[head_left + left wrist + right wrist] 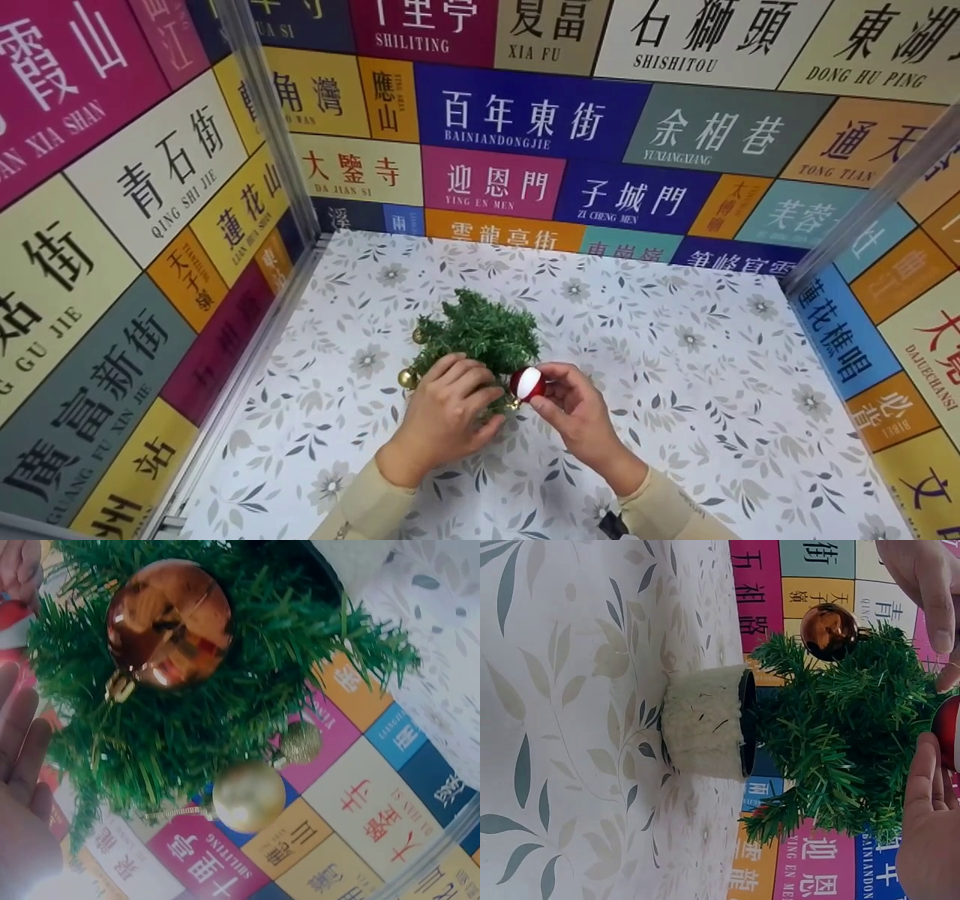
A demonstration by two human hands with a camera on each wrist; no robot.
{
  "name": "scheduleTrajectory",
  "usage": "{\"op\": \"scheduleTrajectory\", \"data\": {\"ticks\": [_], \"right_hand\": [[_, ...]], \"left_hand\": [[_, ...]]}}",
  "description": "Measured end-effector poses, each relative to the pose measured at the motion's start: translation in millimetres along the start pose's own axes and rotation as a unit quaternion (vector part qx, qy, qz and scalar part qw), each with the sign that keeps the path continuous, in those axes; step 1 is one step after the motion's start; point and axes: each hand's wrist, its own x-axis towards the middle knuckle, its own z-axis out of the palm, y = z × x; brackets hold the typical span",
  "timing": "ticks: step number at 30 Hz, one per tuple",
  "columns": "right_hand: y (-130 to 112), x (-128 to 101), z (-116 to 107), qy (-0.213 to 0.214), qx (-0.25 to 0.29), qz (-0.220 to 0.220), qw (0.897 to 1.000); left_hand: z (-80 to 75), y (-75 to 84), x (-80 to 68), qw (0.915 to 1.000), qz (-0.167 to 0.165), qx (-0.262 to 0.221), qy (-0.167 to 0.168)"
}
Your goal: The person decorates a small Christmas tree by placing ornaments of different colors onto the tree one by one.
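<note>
A small green artificial Christmas tree (pixel 484 326) stands on the table in a pot wrapped in pale fuzzy cloth (pixel 705 722). My right hand (pixel 583 409) holds a red and white bauble (pixel 528 383) between thumb and fingers, close to the right side of the tree. Over the tree's near side is my left hand (pixel 450 409), its fingers loosely bent and its thumb pointing toward that bauble. A shiny copper bauble (pixel 171 622) hangs among the branches. Two gold ones, a smooth bauble (pixel 407 377) and a glittery bauble (pixel 300 742), hang on the left side.
White cloth with a grey leaf and flower print covers the table (pixel 675 337). Panels of colourful place-name signs (pixel 532 112) enclose it at the back, left and right. Metal posts (pixel 281 127) mark the corners. A small black object (pixel 611 523) shows by the right sleeve.
</note>
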Motion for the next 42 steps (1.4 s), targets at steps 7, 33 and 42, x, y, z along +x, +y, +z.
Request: {"op": "scheduleTrajectory", "data": {"ticks": [7,33,42], "right_hand": [[-2,-1,3,0.008,-0.026,0.01,1.0],[7,-9,11,-0.014,-0.275,-0.043,0.96],[10,0,30,-0.003,-0.284,-0.102,0.953]], "left_hand": [[3.7,3.7,-1.4,0.9996,-0.005,-0.026,0.011],[2.3,1.1,-4.8,0.9984,-0.041,-0.04,0.0],[1.5,0.8,-3.4,0.9982,-0.049,-0.032,-0.006]]}}
